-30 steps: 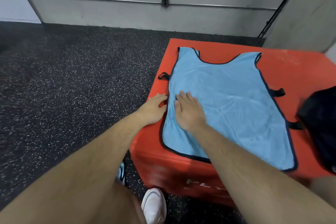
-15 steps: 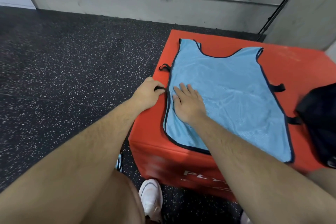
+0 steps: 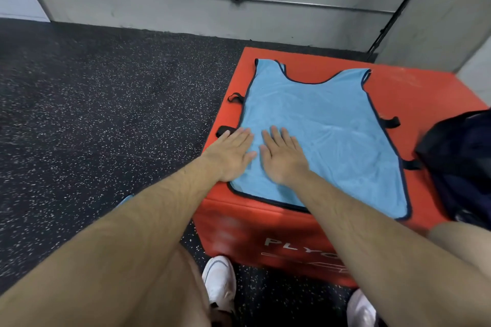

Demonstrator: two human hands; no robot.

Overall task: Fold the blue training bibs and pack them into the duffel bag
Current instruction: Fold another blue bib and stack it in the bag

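So 1 blue bib (image 3: 318,125) is lying spread out flat on top of the red box (image 3: 430,93), neck end toward the far edge, hem along the near edge, covering most of the top. No fold in it yet, so I'd call this the smoothing step right before the 1st fold, very early in the job.

Both hands are flat and palm-down, gripping nothing. The left hand (image 3: 231,152) sits by the box's left edge, partly on the bib's left side and partly on the box. The right hand (image 3: 283,156) rests fully on the fabric just beside it, thumbs nearly touching. A black side strap (image 3: 224,130) pokes out just past the left hand, and a 2nd strap (image 3: 235,98) sits further up that edge.

The dark duffel bag (image 3: 462,167) is at the box's right edge, right next to the bib's right side; can't tell if they touch or if the bag is open.

Next move, my guess: pinch the left side and bring it over toward the right edge to halve it lengthwise, tucking those straps in so they don't dangle. Fabric looks thin and slippery, so 1 hand pinning the middle while the other folds would probably keep it from sliding off the near edge.
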